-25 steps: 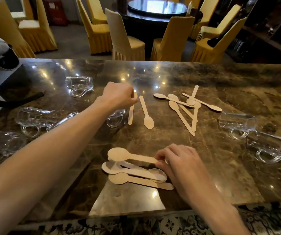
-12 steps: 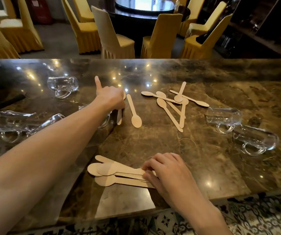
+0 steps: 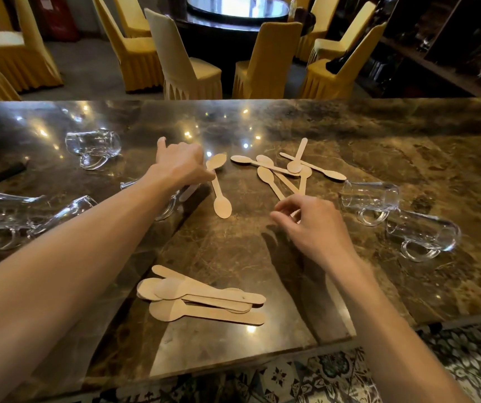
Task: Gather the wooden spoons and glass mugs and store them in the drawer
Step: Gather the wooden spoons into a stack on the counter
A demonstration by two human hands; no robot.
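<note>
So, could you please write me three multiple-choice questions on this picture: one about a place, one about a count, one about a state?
1. Where does the tidy stack of wooden spoons lie?
A. Near the front edge of the table, between the two arms
B. Inside a mug
C. On a yellow chair

2. How many glass mugs lie to the right of the right hand?
A. One
B. Two
C. Four

3. How are the glass mugs positioned?
A. Upright
B. On their sides
C. Stacked in a tower

Answers:
1 A: the stack lies flat on the marble, close to the person.
2 B: one mug lies there, with a second just beside it.
3 B: every mug in view is tipped over on its side.
</note>
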